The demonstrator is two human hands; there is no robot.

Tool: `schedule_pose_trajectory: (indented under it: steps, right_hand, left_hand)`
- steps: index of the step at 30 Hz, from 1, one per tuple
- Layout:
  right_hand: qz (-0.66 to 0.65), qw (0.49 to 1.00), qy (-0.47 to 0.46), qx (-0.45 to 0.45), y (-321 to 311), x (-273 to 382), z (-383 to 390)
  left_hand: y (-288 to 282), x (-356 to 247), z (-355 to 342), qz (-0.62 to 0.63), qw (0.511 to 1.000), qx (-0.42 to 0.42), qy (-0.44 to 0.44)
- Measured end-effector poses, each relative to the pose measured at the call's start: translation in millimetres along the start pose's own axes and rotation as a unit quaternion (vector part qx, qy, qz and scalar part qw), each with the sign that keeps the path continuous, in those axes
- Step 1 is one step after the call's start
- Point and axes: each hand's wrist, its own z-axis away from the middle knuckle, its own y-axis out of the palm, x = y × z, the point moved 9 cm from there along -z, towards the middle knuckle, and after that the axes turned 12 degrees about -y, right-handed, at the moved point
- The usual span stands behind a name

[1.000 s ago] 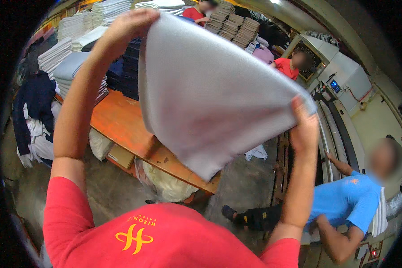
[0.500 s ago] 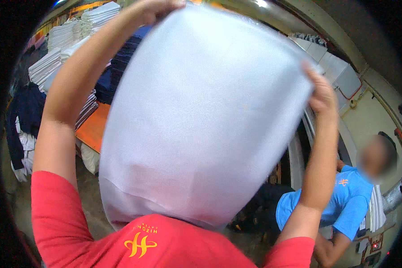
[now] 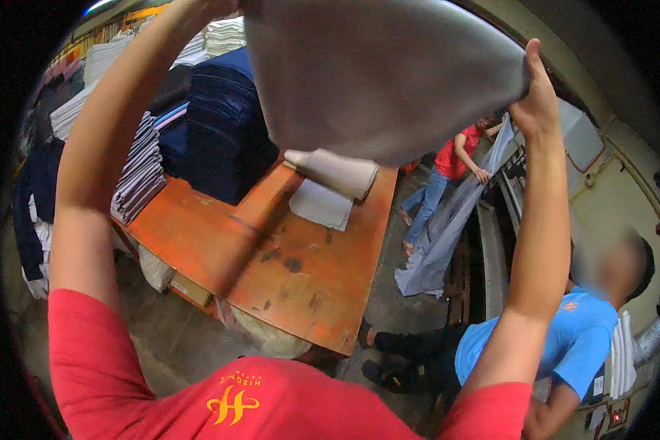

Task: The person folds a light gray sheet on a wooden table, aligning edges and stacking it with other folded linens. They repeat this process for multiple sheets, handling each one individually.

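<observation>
Orange, stained table (image 3: 312,299) bears linens (image 3: 224,136); left hand (image 3: 224,6) and right hand (image 3: 537,103) grip grey cloth (image 3: 389,81).

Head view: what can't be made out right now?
All in the head view:
Cloth: upper part cut off by the picture's top edge.
Left hand: fingers cut off by that same edge.
Right hand: most fingers hidden by the cloth.
Table: far end hidden behind the cloth.
</observation>
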Motion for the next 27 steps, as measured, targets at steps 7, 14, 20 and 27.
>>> schedule_pose_trajectory:
  steps: [7, 14, 20, 27]
  right_hand:
    - [0.102, 0.938, 0.242, -0.225, 37.6, -199.5, 308.7]
    - [0.074, 0.839, 0.462, -0.278, 110.1, -354.7, 602.2]
    - [0.131, 0.864, 0.415, -0.253, 102.6, -345.9, 635.8]
    - [0.222, 0.856, 0.463, -0.056, 142.9, -313.0, 702.7]
  left_hand:
    - [-27.1, 254.6, 203.6, -0.455, 0.878, -0.129, -0.072]
    - [0.8, 505.3, 464.0, -0.097, 0.842, -0.165, -0.505]
    - [23.5, 478.8, 468.5, -0.074, 0.895, -0.136, -0.417]
    - [16.1, 475.8, 549.6, -0.279, 0.813, -0.007, -0.512]
